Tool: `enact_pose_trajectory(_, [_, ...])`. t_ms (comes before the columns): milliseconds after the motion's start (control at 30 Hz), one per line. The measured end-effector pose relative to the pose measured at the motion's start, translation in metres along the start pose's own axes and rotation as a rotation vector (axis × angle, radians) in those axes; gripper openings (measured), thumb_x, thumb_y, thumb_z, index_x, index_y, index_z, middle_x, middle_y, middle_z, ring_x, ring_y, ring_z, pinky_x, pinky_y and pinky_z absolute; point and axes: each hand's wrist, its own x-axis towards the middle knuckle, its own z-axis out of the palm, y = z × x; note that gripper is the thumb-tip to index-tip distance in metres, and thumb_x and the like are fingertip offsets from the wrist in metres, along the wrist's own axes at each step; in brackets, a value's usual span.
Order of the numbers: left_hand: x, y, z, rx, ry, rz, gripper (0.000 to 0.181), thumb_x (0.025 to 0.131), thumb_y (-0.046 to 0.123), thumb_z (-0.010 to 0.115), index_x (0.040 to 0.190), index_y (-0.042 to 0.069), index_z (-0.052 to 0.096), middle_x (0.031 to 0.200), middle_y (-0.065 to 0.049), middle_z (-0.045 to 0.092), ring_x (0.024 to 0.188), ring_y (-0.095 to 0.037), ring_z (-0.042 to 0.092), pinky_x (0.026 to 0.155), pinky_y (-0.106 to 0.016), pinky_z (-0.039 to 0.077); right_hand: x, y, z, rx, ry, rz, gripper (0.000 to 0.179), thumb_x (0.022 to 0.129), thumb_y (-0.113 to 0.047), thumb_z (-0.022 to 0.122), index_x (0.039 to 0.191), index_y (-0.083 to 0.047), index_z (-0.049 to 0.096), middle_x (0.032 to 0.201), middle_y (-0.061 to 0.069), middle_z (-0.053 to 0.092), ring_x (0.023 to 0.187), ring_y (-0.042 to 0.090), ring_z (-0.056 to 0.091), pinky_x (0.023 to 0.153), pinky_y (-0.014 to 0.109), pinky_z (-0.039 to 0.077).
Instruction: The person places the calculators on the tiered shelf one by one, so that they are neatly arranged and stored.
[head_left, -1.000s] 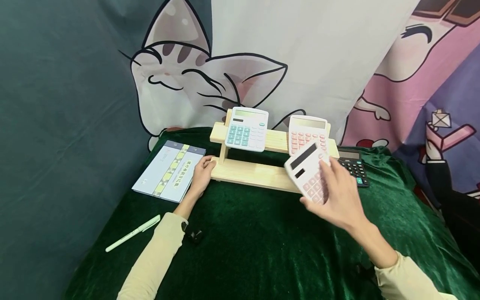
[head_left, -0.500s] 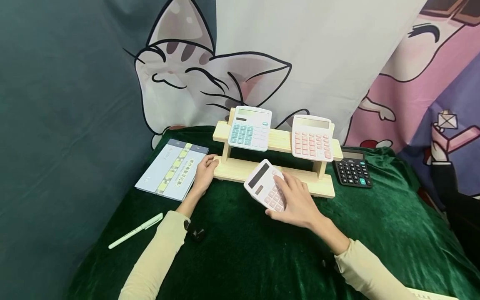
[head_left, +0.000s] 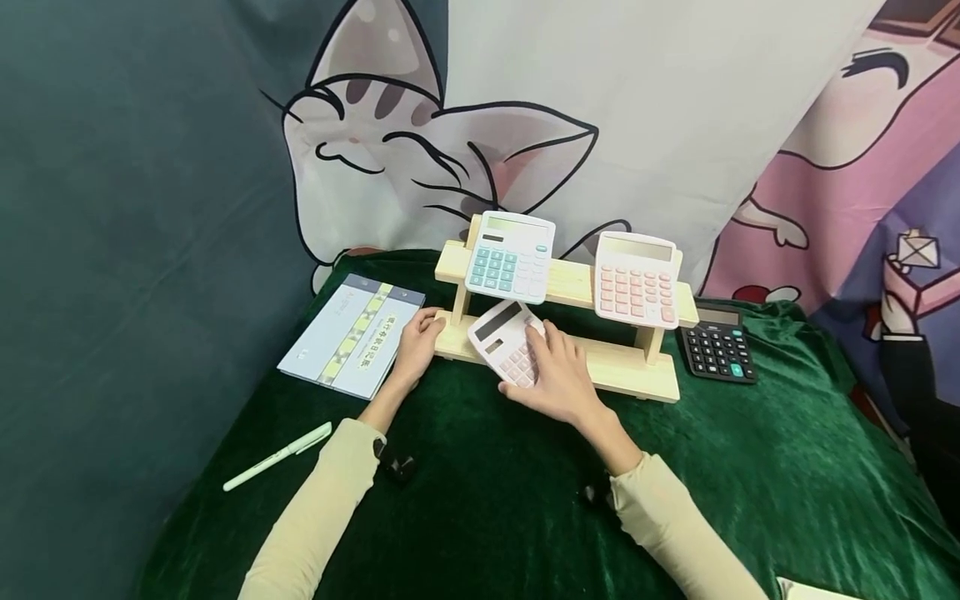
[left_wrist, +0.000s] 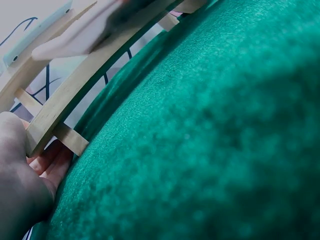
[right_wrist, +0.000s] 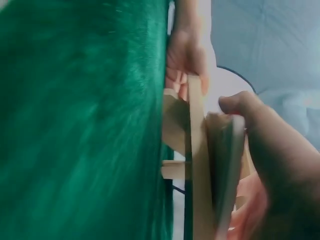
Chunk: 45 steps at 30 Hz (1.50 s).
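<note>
My right hand [head_left: 553, 375] grips a white calculator with pale pink keys [head_left: 497, 340], tilted over the lower shelf of a two-tier wooden stand [head_left: 626, 368]. In the right wrist view the calculator [right_wrist: 232, 165] appears edge-on beside the shelf board [right_wrist: 199, 150]; whether they touch I cannot tell. My left hand [head_left: 417, 346] holds the left end of the lower board, thumb above and fingers beneath in the left wrist view. On the upper tier lean a white calculator with teal keys [head_left: 512, 257] and another with pink keys [head_left: 636, 280].
A black calculator [head_left: 720, 343] lies right of the stand. To the left are a blue-grey notebook [head_left: 351, 337] with a patterned band and a pale green pen [head_left: 277, 456]. Green velvet cloth [head_left: 495, 500] covers the table. A white edge [head_left: 813, 590] shows at bottom right.
My right hand has carried the pink-keyed calculator leftward from in front of the upper right calculator to the left part of the lower shelf. The left hand keeps its hold on the board.
</note>
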Motion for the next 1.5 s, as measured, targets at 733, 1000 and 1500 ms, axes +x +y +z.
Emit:
enact_pose_trajectory(733, [-0.004, 0.002, -0.011, 0.004, 0.015, -0.009, 0.043, 0.102, 0.029, 0.052, 0.140, 0.008, 0.052, 0.136, -0.016, 0.061, 0.121, -0.026, 0.058, 0.104, -0.043, 0.044, 0.002, 0.008, -0.050, 0.166, -0.274, -0.182, 0.066, 0.078, -0.020, 0.078, 0.138, -0.012, 0.052, 0.160, 0.016, 0.029, 0.147, 0.035, 0.026, 0.118, 0.055, 0.027])
enact_pose_trajectory(1000, [-0.002, -0.001, -0.005, -0.007, 0.001, -0.013, 0.043, 0.102, 0.028, 0.052, 0.140, 0.008, 0.052, 0.135, -0.016, 0.061, 0.119, -0.026, 0.058, 0.104, -0.042, 0.044, 0.001, 0.005, -0.039, 0.074, -0.176, -0.171, 0.054, 0.080, -0.026, 0.078, 0.130, -0.017, 0.057, 0.151, 0.014, 0.040, 0.139, 0.034, 0.032, 0.114, 0.054, 0.032])
enact_pose_trajectory(1500, [0.003, -0.001, 0.003, 0.007, 0.004, 0.001, 0.045, 0.102, 0.028, 0.051, 0.141, 0.005, 0.050, 0.133, -0.017, 0.062, 0.115, -0.025, 0.059, 0.099, -0.040, 0.045, 0.003, -0.004, -0.024, 0.002, -0.054, -0.213, 0.053, 0.085, -0.041, 0.076, 0.132, -0.023, 0.062, 0.129, 0.010, 0.050, 0.107, 0.027, 0.042, 0.091, 0.042, 0.037])
